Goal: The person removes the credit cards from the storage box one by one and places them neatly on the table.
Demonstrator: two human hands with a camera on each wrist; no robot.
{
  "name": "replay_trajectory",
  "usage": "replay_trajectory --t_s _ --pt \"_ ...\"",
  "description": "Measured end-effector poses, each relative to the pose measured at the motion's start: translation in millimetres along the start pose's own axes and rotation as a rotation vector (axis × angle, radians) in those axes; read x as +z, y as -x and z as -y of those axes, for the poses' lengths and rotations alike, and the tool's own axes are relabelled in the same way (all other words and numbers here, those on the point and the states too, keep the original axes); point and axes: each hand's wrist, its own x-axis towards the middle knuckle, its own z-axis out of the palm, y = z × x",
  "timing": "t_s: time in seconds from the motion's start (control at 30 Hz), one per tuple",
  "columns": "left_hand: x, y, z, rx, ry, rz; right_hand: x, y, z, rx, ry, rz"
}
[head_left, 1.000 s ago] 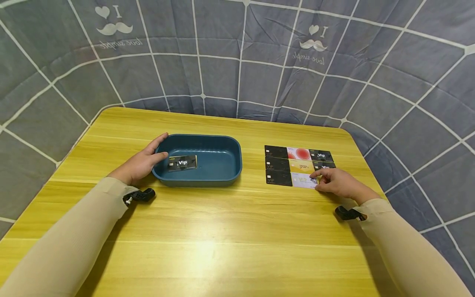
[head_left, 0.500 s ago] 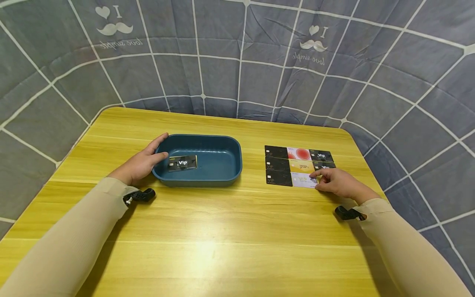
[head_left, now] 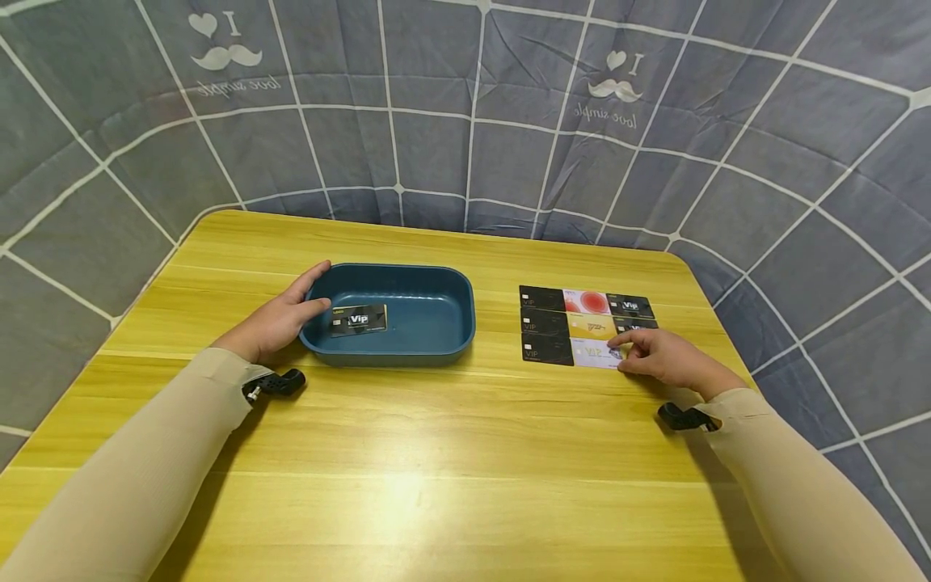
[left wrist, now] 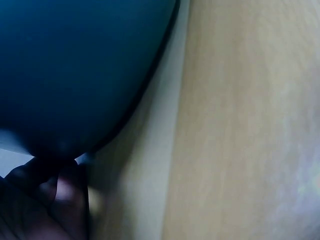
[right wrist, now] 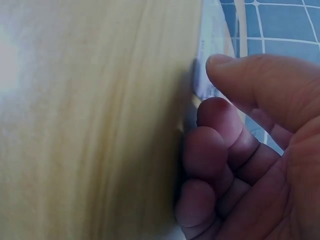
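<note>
My left hand [head_left: 272, 322] grips the left end of a dark blue plastic bin [head_left: 385, 356], thumb over the rim and fingers along the outside. Inside the bin lies a black "Vip" card [head_left: 358, 319]; a second card's edge shows under it. My right hand [head_left: 665, 358] holds the right end of a white VIP card [head_left: 591, 353] between thumb and forefinger, the other fingers curled. The card lies flat in the front row of a card grid. In the right wrist view, fingertips [right wrist: 212, 112] sit beside the white card [right wrist: 209, 42].
The grid also has three black cards [head_left: 545, 349] on the left, a red-and-pink card [head_left: 586, 301], a gold card [head_left: 591, 325], and black "Vip" cards [head_left: 629, 305] on the right. A wooden table [head_left: 436, 469] carries everything. A grey checked cloth [head_left: 429, 145] hangs behind.
</note>
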Motion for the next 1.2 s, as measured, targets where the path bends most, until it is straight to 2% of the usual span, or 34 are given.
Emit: replay_trajectory --t_s 0.17,0.3,0.47,0.57,0.83,1.03,1.2 --pt "-0.5 0.0 1.3 -0.001 0.004 -0.006 -8 0 10 -0.052 -0.041 -0.035" --pt "0.6 -2.1 -0.9 0.002 -0.002 -0.005 -18 -3 29 -0.073 -0.026 -0.085" --pt "1.5 -2.2 -4.1 0.012 0.003 -0.002 -28 -22 72 -0.119 0.032 -0.121" --pt "1.3 -0.6 -4.6 0.014 0.009 0.0 -29 -36 105 -0.17 0.049 -0.105" --pt "1.1 2.9 -3.8 0.021 0.014 -0.008 -18 -75 178 -0.302 0.054 -0.063" --pt "0.8 1.5 -3.4 0.024 0.013 -0.007 -8 -95 211 -0.386 0.049 -0.034" --pt "-0.2 0.7 -2.9 0.019 0.019 -0.001 1 -106 231 -0.399 0.017 -0.018"
